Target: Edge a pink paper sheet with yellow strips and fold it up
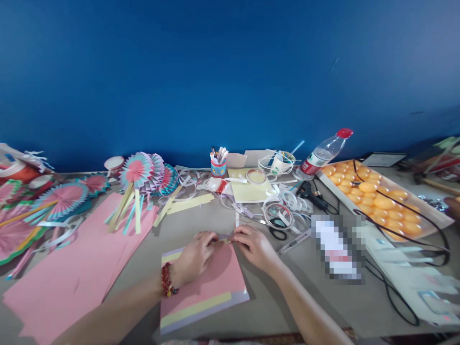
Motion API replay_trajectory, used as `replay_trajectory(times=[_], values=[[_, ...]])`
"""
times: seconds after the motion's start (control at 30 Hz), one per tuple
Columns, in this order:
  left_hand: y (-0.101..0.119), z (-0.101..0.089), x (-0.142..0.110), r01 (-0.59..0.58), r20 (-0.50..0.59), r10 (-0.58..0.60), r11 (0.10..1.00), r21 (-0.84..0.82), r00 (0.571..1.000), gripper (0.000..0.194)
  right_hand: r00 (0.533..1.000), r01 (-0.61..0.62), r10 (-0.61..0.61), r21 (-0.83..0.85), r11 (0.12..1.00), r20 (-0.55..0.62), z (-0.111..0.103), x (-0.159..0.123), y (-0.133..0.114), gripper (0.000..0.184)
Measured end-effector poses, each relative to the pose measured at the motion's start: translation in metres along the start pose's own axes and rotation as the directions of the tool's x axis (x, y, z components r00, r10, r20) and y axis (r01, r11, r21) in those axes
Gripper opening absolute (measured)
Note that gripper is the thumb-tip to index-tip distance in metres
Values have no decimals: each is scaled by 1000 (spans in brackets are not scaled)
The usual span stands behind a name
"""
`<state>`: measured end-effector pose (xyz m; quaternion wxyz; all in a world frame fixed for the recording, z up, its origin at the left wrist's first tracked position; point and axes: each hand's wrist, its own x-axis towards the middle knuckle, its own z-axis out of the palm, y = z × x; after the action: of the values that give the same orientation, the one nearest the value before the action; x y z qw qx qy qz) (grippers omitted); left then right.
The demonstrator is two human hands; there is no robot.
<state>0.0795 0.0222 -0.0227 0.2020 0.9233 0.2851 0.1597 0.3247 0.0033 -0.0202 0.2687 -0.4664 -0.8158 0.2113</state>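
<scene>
A pink paper sheet point(212, 278) with yellow and lilac bands along its near and far edges lies on the table in front of me. My left hand point(196, 256), with a red bead bracelet point(167, 279) at the wrist, rests over the sheet, its fingers closed at the far edge. From the other side, my right hand point(257, 247) pinches the same edge near its right corner. A narrow yellowish and lilac strip of that edge shows between my fingertips; whether it is folded cannot be made out.
Pink sheets point(64, 282) and folded paper fans point(140, 172) lie left. Behind my hands are tape rolls point(278, 215), black-handled scissors point(278, 229), a pen cup point(218, 166) and a glue gun point(312, 194). A bottle point(321, 155) and a tray of orange balls point(381, 201) stand right, crossed by black cables.
</scene>
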Motion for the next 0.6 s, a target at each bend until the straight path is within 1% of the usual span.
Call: replay_trajectory(times=[0.17,0.43,0.6], values=[[-1,0,0,6,3,-6,1000,-10,1000,40,1000,5,-5,1,1000,5,0,0,2,28],[-2,1,-1,16,-4,-16,1000,-21,1000,38,999,27,-27,-1,1000,17,-1,0,2,34],[-1,0,0,13,-2,-13,1000,-20,1000,38,999,32,-32,-21,999,23,-2,-1,2,34]])
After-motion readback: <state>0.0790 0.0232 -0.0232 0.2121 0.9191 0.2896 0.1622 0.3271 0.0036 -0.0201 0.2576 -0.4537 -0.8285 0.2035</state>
